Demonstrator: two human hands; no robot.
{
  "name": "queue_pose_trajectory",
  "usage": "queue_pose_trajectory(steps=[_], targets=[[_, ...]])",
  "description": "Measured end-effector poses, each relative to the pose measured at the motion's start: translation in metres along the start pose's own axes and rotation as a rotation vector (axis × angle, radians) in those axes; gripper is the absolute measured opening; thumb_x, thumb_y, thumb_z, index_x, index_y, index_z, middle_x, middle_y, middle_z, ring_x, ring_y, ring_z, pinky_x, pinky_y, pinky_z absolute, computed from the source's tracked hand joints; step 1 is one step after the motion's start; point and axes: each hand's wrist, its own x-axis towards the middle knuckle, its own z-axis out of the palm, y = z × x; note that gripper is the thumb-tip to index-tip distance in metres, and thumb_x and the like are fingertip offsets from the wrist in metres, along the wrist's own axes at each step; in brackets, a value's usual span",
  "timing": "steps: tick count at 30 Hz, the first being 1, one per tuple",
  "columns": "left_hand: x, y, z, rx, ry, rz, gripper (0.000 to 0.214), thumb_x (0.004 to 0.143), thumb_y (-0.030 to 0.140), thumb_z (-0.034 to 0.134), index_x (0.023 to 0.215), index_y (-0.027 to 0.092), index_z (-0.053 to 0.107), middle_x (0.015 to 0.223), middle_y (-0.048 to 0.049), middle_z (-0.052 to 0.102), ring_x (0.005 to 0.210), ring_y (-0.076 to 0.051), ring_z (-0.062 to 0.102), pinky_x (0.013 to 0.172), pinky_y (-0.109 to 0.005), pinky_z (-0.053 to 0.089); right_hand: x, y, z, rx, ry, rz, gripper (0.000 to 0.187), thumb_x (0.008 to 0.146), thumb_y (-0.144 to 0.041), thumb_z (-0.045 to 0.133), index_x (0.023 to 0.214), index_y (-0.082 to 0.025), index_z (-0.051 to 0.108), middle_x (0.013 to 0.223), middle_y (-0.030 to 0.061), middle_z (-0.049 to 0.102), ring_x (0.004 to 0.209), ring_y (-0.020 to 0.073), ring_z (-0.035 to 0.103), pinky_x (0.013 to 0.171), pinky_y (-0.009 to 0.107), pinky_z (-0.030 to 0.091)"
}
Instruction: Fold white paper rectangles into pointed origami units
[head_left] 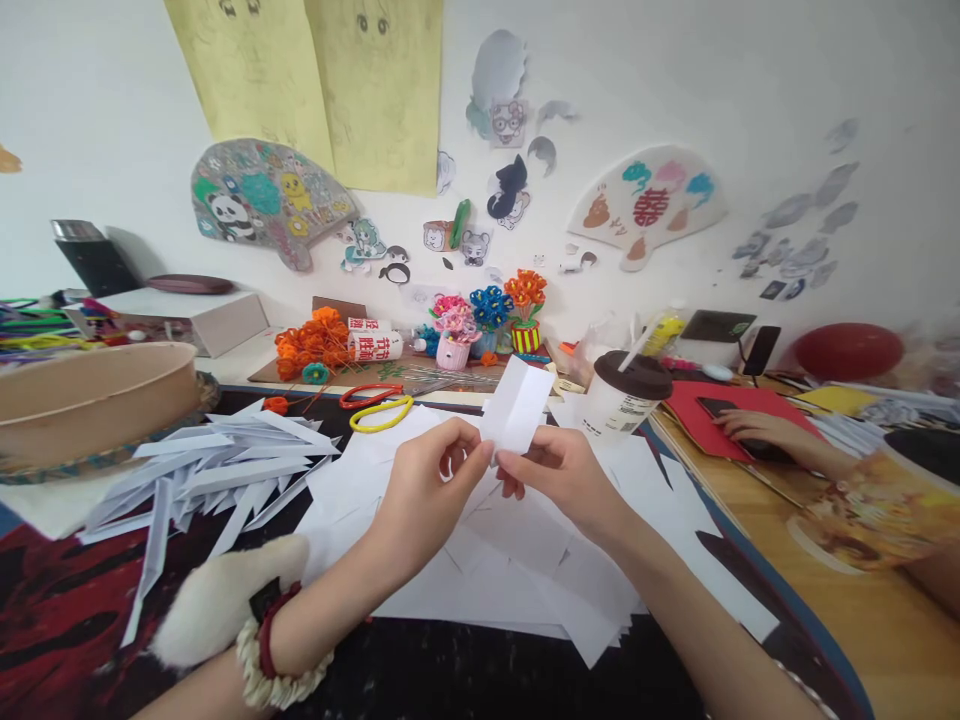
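A small white sheet of paper (519, 400) with a lengthwise crease is held upright over the middle of the table. My left hand (439, 478) pinches its lower left corner between thumb and fingers. At the lower right edge, my right hand (559, 478) grips the same sheet, its thumb close to the left thumb. Beneath both hands lies a spread of loose white paper sheets (517, 580). To the left is a heap of folded white paper strips (247, 470). Scissors with a red and a yellow handle (381, 412) rest behind my left hand.
A brown-lidded cup (626, 400) with a straw stands right of the paper. At far left is a large tan round container (90, 400). Flower crafts (491, 312) line the back by the wall. On the right, another person's hand (765, 430) rests on a dark phone-like object.
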Motion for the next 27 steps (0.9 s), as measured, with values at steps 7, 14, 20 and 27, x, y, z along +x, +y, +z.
queue_pose_trajectory(steps=[7,14,20,27], targets=[[-0.0013,0.0035,0.0009,0.030,0.020,0.016,0.022,0.088,0.025,0.052,0.067,0.017,0.052,0.062,0.0042,0.051,0.059,-0.011,0.042,0.057,-0.024,0.033,0.0001,0.0011,0.0006,0.043,-0.012,-0.010,0.012,0.081,-0.027,0.069,0.077,-0.016,0.069,0.066,0.0017,0.065,0.055,0.0112,0.061,0.052,0.024,0.049],[-0.0047,0.0016,0.0034,0.051,0.025,0.059,0.023,0.088,0.022,0.051,0.065,0.017,0.051,0.062,0.0039,0.051,0.060,-0.011,0.043,0.058,-0.024,0.033,0.0016,0.0044,0.0000,0.030,0.000,-0.024,0.010,0.080,-0.024,0.068,0.074,-0.016,0.068,0.065,0.0012,0.064,0.054,0.0111,0.061,0.050,0.023,0.049],[-0.0005,-0.0004,-0.0018,0.005,-0.009,0.016,0.021,0.089,0.029,0.052,0.072,0.017,0.058,0.067,0.0027,0.057,0.062,-0.012,0.047,0.060,-0.024,0.036,0.0028,0.0053,-0.0011,0.030,0.006,-0.035,0.011,0.077,-0.024,0.070,0.072,-0.015,0.068,0.062,0.0011,0.064,0.052,0.0112,0.059,0.049,0.024,0.047],[-0.0002,-0.0007,-0.0057,-0.049,-0.018,0.040,0.022,0.088,0.027,0.054,0.069,0.017,0.057,0.063,0.0033,0.054,0.060,-0.011,0.045,0.059,-0.024,0.035,0.0022,0.0049,-0.0017,0.051,-0.045,0.007,0.013,0.076,-0.025,0.071,0.071,-0.014,0.068,0.059,0.0014,0.063,0.051,0.0126,0.059,0.050,0.026,0.047]])
